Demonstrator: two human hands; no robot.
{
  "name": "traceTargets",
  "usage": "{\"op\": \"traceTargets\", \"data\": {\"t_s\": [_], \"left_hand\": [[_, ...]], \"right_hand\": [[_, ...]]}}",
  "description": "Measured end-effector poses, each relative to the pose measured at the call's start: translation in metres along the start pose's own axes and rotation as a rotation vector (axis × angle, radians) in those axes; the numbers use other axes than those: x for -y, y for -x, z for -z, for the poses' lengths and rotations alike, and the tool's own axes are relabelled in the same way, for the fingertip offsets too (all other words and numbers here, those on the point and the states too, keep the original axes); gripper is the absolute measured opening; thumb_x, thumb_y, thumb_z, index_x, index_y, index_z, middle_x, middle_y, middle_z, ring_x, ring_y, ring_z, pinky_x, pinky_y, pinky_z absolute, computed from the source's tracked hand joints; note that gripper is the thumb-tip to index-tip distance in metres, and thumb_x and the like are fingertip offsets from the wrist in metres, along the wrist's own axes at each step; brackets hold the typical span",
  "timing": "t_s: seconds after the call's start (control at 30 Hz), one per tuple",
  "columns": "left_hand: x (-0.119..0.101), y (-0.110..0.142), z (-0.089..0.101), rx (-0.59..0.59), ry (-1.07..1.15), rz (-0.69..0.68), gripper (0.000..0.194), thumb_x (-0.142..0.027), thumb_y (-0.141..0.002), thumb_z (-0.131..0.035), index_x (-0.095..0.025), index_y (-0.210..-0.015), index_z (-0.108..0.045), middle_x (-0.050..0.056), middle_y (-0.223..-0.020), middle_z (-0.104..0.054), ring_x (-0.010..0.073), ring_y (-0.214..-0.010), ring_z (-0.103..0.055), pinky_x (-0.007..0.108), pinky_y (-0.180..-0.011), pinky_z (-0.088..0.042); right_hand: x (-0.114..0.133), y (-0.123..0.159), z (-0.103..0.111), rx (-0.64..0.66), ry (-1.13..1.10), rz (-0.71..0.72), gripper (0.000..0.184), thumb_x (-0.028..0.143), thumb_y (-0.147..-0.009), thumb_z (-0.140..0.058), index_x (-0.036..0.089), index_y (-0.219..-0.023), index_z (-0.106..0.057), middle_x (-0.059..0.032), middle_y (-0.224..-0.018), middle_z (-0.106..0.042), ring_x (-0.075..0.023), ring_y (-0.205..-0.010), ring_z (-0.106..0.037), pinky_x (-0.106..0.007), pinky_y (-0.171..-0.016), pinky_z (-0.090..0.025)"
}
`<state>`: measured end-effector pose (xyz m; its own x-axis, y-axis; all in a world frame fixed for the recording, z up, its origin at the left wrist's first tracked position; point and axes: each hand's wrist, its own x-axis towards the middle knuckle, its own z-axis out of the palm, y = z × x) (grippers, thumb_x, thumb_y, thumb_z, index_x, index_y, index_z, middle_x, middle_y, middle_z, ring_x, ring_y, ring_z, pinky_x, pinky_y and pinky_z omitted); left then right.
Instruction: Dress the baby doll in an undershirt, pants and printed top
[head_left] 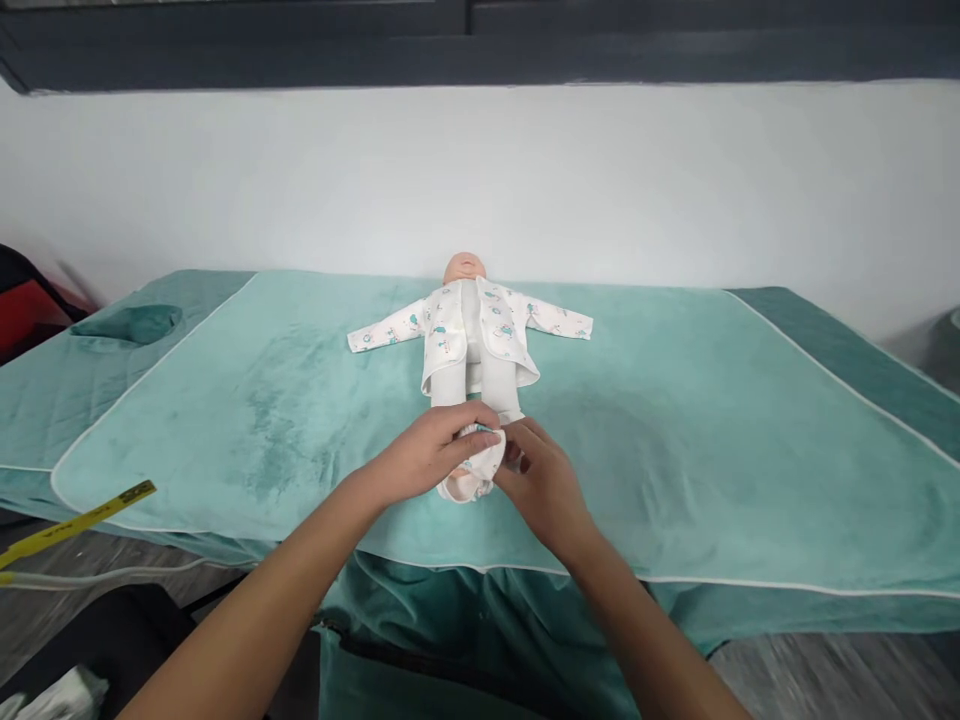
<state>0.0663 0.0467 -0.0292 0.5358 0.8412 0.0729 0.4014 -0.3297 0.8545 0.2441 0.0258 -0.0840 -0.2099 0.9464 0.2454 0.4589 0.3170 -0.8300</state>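
A baby doll point(465, 268) lies on its back with its head toward the wall. It wears a white printed baby jacket point(444, 335), open down the front, with both sleeves spread sideways. The doll's legs are white and point toward me. Around its feet are bunched white printed baby pants point(487, 458). My left hand point(431, 452) pinches the top of the bunched cloth between thumb and fingers. On the other side, my right hand point(544, 482) has its fingers curled on the right edge of the same cloth. The cloth and my hands mostly hide the feet.
The doll lies on a bed with a green velvety cover point(675, 420) edged in white piping. A face hole point(127, 325) is at the bed's left end. Behind stands a white wall point(480, 170). A yellow strip point(82, 520) juts in at the lower left.
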Motion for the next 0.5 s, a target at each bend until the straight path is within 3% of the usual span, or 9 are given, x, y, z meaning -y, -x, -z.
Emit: {"op": "traceTargets", "data": {"t_s": [0.1,0.27,0.4,0.5], "left_hand": [[-0.001,0.000,0.004,0.064,-0.051,0.020,0.027,-0.044,-0.095,-0.047,-0.021,-0.100,-0.061,0.002,-0.099,-0.065,0.0160,-0.090,-0.060,0.027,-0.078,-0.047],[0.008,-0.006,0.000,0.153,-0.453,-0.056,0.037,-0.040,-0.077,-0.071,-0.023,-0.108,-0.059,0.003,-0.113,-0.063,0.0231,-0.109,-0.056,0.037,-0.095,-0.042],[0.016,-0.010,-0.006,0.171,-0.641,-0.086,0.005,-0.026,-0.084,-0.058,-0.022,-0.086,-0.057,-0.001,-0.092,-0.064,0.0180,-0.091,-0.060,0.038,-0.098,-0.037],[0.020,-0.008,-0.003,0.186,-0.704,-0.087,0.007,-0.019,-0.082,-0.055,-0.020,-0.075,-0.053,-0.003,-0.081,-0.061,0.0157,-0.080,-0.058,0.038,-0.097,-0.037]], "right_hand": [[0.002,-0.001,0.006,0.024,-0.040,0.016,0.012,0.025,-0.082,-0.058,0.019,-0.072,-0.055,0.0001,-0.076,-0.052,-0.0120,-0.070,-0.047,-0.022,-0.063,-0.036],[0.006,0.008,0.012,-0.087,0.239,0.038,0.011,0.021,-0.080,-0.051,0.019,-0.070,-0.052,-0.0014,-0.071,-0.055,-0.0131,-0.066,-0.046,-0.024,-0.060,-0.029],[0.004,0.021,0.004,-0.086,0.278,-0.071,0.008,0.028,-0.081,-0.051,0.021,-0.077,-0.052,0.0009,-0.061,-0.052,-0.0123,-0.053,-0.040,-0.024,-0.054,-0.024],[-0.005,0.035,0.003,-0.067,0.258,-0.149,0.007,0.026,-0.080,-0.051,0.022,-0.085,-0.054,0.0024,-0.059,-0.051,-0.0125,-0.051,-0.040,-0.024,-0.053,-0.024]]}}
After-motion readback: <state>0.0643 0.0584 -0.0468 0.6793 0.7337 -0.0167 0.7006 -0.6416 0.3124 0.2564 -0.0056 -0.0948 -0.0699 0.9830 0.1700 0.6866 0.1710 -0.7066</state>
